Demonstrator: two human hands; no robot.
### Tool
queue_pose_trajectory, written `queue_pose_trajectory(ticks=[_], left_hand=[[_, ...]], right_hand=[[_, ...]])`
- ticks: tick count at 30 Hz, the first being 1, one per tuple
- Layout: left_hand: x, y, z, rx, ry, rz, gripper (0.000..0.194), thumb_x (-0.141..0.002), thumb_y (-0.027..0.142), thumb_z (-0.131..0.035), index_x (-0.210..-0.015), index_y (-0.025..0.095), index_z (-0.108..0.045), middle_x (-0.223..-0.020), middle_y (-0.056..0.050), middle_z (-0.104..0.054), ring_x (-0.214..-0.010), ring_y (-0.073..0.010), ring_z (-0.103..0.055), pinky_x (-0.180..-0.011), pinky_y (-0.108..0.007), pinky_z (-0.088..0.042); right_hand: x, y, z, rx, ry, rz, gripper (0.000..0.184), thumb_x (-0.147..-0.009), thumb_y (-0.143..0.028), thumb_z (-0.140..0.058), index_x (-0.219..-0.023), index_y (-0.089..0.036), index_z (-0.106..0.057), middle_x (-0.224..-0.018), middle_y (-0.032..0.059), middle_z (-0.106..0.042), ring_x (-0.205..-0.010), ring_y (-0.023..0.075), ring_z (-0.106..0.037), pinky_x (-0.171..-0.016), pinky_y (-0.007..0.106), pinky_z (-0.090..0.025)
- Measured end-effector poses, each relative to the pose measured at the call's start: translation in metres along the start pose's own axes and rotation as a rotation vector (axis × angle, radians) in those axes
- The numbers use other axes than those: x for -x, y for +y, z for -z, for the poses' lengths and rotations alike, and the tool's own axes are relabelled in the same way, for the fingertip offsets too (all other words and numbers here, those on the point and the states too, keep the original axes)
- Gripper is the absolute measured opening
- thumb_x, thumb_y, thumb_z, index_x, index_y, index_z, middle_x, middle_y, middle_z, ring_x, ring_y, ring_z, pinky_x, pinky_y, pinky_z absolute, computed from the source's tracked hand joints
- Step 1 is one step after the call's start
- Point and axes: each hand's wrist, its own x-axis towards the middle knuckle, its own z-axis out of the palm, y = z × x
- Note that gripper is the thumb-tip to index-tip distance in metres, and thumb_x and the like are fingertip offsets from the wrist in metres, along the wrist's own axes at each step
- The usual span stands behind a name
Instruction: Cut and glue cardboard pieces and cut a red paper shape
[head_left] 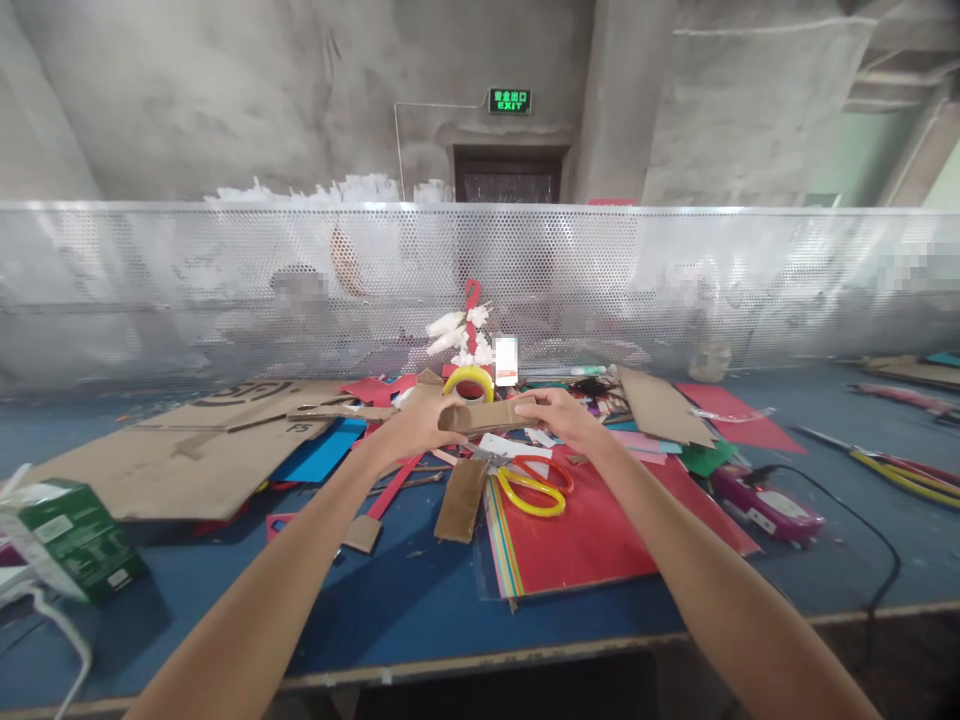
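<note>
A strip of brown cardboard (487,416) is held up between my two hands over the middle of the table. My left hand (424,424) grips its left end, where the strip looks bent or curled. At the other end, the fingers and thumb of my right hand (559,415) pinch it. Right behind the strip stands a roll of yellow tape (469,380). Below my hands lie scissors with yellow and red handles (532,490), on a pack of red paper (585,540). A smaller cardboard piece (460,500) rests beside the pack.
A large cardboard sheet (172,450) covers the left side, near a green box (71,540). On the right are a purple corded device (769,505) and more scissors (892,470). A red hook with white flowers (471,325) stands before the perforated metal screen (622,290).
</note>
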Motion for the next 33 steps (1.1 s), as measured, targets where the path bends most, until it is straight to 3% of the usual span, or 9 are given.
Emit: queue_pose_trajectory(ticks=[5,9,14,18,24,33], left_hand=[[0.001,0.011,-0.002,-0.356,-0.195,0.129,0.059,-0.075,0.041,-0.082,-0.128,0.020,-0.066,-0.106,-0.011,-0.073,-0.099,-0.0332,-0.068,-0.082,-0.036,-0.049],[0.000,0.013,-0.005,-0.486,-0.225,0.141,0.061,-0.081,0.038,-0.078,-0.137,0.020,-0.060,-0.112,-0.012,-0.073,-0.105,-0.0338,-0.069,-0.086,-0.037,-0.051],[-0.001,0.011,-0.010,-0.490,-0.207,0.103,0.058,-0.079,0.036,-0.081,-0.132,0.020,-0.063,-0.121,-0.012,-0.073,-0.114,-0.0345,-0.068,-0.092,-0.037,-0.051],[-0.003,0.009,-0.013,-0.516,-0.240,0.158,0.066,-0.077,0.036,-0.082,-0.136,0.018,-0.061,-0.127,-0.015,-0.072,-0.117,-0.0363,-0.068,-0.090,-0.038,-0.052],[-0.005,0.004,-0.015,-0.549,-0.255,0.192,0.071,-0.074,0.034,-0.084,-0.138,0.012,-0.061,-0.127,-0.018,-0.072,-0.117,-0.0380,-0.068,-0.092,-0.039,-0.052],[-0.005,-0.001,-0.018,-0.525,-0.253,0.204,0.074,-0.070,0.034,-0.086,-0.138,0.015,-0.062,-0.130,-0.016,-0.071,-0.118,-0.0374,-0.068,-0.089,-0.037,-0.053]], right_hand=[[-0.001,0.003,0.001,0.154,-0.031,-0.002,0.035,-0.074,-0.036,-0.077,-0.102,-0.015,-0.082,-0.071,0.0015,-0.068,-0.058,0.0097,-0.050,-0.052,0.022,-0.037],[-0.002,0.003,0.001,0.178,-0.028,0.004,0.035,-0.075,-0.036,-0.077,-0.102,-0.015,-0.081,-0.071,0.0013,-0.067,-0.059,0.0101,-0.050,-0.052,0.022,-0.036],[-0.001,0.003,0.001,0.170,-0.023,0.000,0.036,-0.074,-0.037,-0.076,-0.102,-0.014,-0.081,-0.070,0.0007,-0.065,-0.058,0.0098,-0.049,-0.051,0.022,-0.034],[-0.003,0.006,0.002,0.180,-0.047,0.030,0.034,-0.075,-0.039,-0.076,-0.099,-0.014,-0.081,-0.071,0.0006,-0.065,-0.059,0.0098,-0.049,-0.052,0.022,-0.035],[-0.006,0.013,0.002,0.234,-0.065,0.035,0.035,-0.079,-0.041,-0.075,-0.103,-0.016,-0.081,-0.079,0.0029,-0.070,-0.064,0.0122,-0.056,-0.054,0.022,-0.042],[-0.007,0.017,0.000,0.211,-0.038,0.025,0.029,-0.081,-0.038,-0.076,-0.102,-0.018,-0.079,-0.080,0.0039,-0.073,-0.068,0.0152,-0.066,-0.056,0.021,-0.049]])
